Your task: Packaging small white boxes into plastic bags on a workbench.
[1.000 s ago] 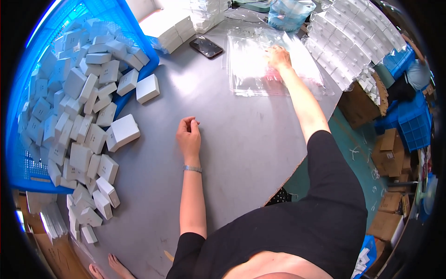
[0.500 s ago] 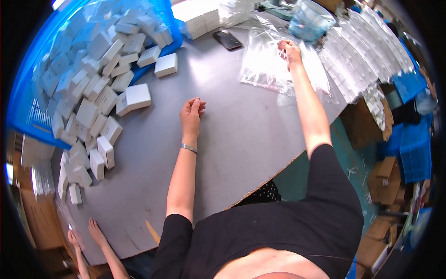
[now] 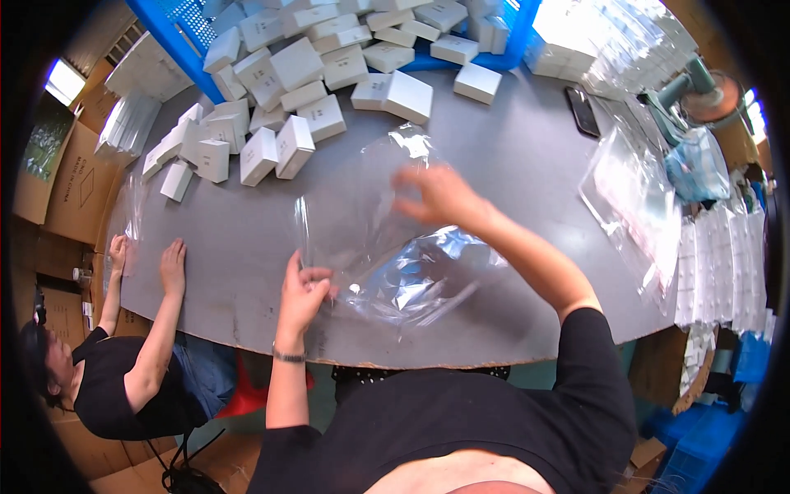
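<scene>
A clear plastic bag (image 3: 411, 276), crumpled and shiny, spreads over the grey table between my two hands. At its left edge is my left hand (image 3: 303, 298), with fingers and thumb apart; whether it touches the film is hard to see. My right hand (image 3: 444, 196) is over the upper part of the bag, blurred by motion, so its grip on the film cannot be made out. Beyond the hands, white boxes (image 3: 409, 97) lie in a loose heap that spills from a blue crate (image 3: 520, 33).
More clear bags (image 3: 629, 210) lie in a stack at the right, below a black phone (image 3: 582, 111). Rows of white packs (image 3: 720, 267) stand beyond them. A small fan (image 3: 712, 97) is at the far right. Another person (image 3: 136, 370) works at the table's left end.
My right hand has come from the bag stack to the middle, and a clear bag now lies between my hands. My left hand has opened. The view has turned left.
</scene>
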{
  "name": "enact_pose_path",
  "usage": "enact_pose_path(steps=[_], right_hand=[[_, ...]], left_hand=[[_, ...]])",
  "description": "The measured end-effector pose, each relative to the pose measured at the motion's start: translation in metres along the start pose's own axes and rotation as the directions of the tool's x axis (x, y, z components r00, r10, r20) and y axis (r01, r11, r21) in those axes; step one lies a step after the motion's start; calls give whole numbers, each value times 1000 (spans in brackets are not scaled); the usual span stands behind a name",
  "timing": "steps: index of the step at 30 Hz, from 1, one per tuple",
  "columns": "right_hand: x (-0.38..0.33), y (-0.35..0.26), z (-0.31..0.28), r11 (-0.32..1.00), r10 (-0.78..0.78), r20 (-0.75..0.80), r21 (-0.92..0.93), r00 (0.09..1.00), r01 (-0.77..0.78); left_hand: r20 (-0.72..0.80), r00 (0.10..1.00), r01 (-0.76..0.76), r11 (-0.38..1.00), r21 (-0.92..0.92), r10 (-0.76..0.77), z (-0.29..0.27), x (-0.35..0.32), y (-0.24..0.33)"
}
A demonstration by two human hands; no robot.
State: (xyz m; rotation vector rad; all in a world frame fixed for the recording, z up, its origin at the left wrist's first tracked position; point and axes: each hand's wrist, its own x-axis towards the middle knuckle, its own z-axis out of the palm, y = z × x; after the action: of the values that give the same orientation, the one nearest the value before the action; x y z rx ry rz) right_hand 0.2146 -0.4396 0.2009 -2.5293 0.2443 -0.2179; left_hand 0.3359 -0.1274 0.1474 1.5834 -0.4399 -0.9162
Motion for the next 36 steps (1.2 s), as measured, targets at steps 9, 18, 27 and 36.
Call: enact_pose_path(steps=[9, 18, 27, 36], right_hand=[[120, 127, -48, 916, 249, -423, -189, 871, -353], [61, 78, -33, 724, -50, 332, 662, 942, -195], [70, 246, -85, 737, 147, -419, -558, 896, -381], [-111, 34, -22, 845, 72, -251, -499, 965, -193]], left_hand=[[-93, 796, 25, 121, 992, 598, -35, -3, 42], [131, 976, -142, 966, -215, 173, 77, 119, 73], [222, 974, 46, 904, -424, 54, 80, 116, 57], [285, 958, 197, 772, -604, -21, 78, 82, 49]])
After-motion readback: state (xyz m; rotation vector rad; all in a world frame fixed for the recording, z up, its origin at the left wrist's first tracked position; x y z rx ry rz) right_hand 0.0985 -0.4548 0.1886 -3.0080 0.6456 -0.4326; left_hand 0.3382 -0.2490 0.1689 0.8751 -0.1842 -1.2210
